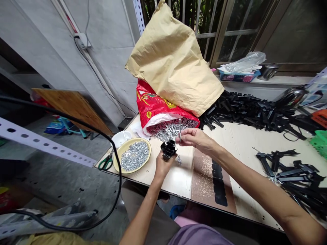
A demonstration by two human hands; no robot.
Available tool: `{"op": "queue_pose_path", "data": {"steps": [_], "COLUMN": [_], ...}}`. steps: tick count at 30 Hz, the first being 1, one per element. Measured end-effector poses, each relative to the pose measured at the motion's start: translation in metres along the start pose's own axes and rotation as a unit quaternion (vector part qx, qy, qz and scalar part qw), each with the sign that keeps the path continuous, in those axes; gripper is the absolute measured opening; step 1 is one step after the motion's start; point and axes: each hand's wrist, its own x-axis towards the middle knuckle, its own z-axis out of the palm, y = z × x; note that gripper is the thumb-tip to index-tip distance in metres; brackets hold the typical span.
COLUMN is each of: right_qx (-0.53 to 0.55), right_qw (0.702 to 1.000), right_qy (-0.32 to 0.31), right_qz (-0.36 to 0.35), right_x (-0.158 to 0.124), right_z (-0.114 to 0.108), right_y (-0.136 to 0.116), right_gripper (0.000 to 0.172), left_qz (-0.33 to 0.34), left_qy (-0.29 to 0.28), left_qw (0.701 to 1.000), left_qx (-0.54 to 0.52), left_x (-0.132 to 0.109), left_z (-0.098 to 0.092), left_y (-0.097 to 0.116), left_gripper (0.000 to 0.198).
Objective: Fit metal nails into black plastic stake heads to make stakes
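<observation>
My left hand (163,167) is closed around several black plastic parts (168,149), held as a bunch above the table's front edge. Just right of them, my right hand (192,139) pinches a long thin silver bolt (180,127) that stands upright between the fingertips. Behind both hands a red bag (158,105) lies with its mouth open, and a heap of similar long bolts (168,130) spills toward me. To the left of my left hand, a yellow dish (148,157) holds many small silver nuts (135,156).
A white bowl (119,139) and green-handled scissors (105,164) sit at the table's left edge. Brown paper (176,58) covers the red bag. Black parts are piled at the back (245,107) and at the right (293,173). A black cable (119,163) loops in the left foreground.
</observation>
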Motion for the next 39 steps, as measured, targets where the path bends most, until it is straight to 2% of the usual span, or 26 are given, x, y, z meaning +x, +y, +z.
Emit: {"op": "queue_pose_path", "data": {"steps": [2, 5, 8, 13, 18, 25, 29, 32, 35, 37, 39], "right_qx": [0.01, 0.042, 0.019, -0.166, -0.285, -0.339, -0.34, -0.339, -0.405, -0.524, -0.636], "right_qw": [0.999, 0.997, 0.995, 0.97, 0.938, 0.921, 0.915, 0.911, 0.873, 0.812, 0.742], "right_qy": [0.004, -0.004, 0.038, 0.055, 0.042, 0.016, 0.004, 0.042, 0.11, 0.152, 0.157], "right_qz": [-0.046, -0.058, -0.091, -0.171, -0.193, -0.19, -0.219, -0.23, -0.247, -0.205, -0.141], "right_x": [0.002, 0.007, 0.009, 0.003, 0.008, 0.022, 0.015, 0.016, 0.028, 0.038, 0.046], "right_z": [0.012, 0.019, 0.017, 0.02, 0.022, 0.012, 0.016, 0.008, -0.018, -0.039, -0.055], "right_y": [-0.006, -0.006, 0.001, 0.006, 0.007, 0.017, 0.0, -0.013, -0.008, 0.006, 0.025], "right_gripper": [0.032, 0.041, 0.032, 0.022, 0.015, 0.012, 0.024, 0.031, 0.029, 0.023, 0.02], "left_qz": [0.036, 0.062, 0.06, 0.061, 0.063, 0.058, 0.054, 0.036, 0.024, 0.024, 0.028], "left_qy": [-0.013, -0.018, -0.022, -0.007, 0.004, 0.004, -0.005, -0.016, -0.011, 0.01, 0.023], "left_qw": [0.996, 0.988, 0.984, 0.99, 0.995, 0.996, 0.997, 0.999, 0.999, 0.998, 0.997], "left_qx": [0.075, 0.144, 0.163, 0.129, 0.074, 0.065, 0.05, 0.017, -0.035, -0.056, -0.066], "left_x": [-0.001, -0.002, -0.003, -0.002, 0.0, 0.003, 0.003, 0.001, -0.003, -0.005, -0.005], "left_z": [0.002, 0.001, -0.001, -0.002, 0.004, 0.006, 0.006, 0.005, 0.001, -0.003, -0.006], "left_y": [0.005, 0.011, 0.011, 0.011, 0.017, 0.023, 0.021, 0.023, 0.026, 0.029, 0.031], "left_gripper": [0.044, 0.049, 0.05, 0.05, 0.051, 0.057, 0.05, 0.042, 0.038, 0.037, 0.037]}}
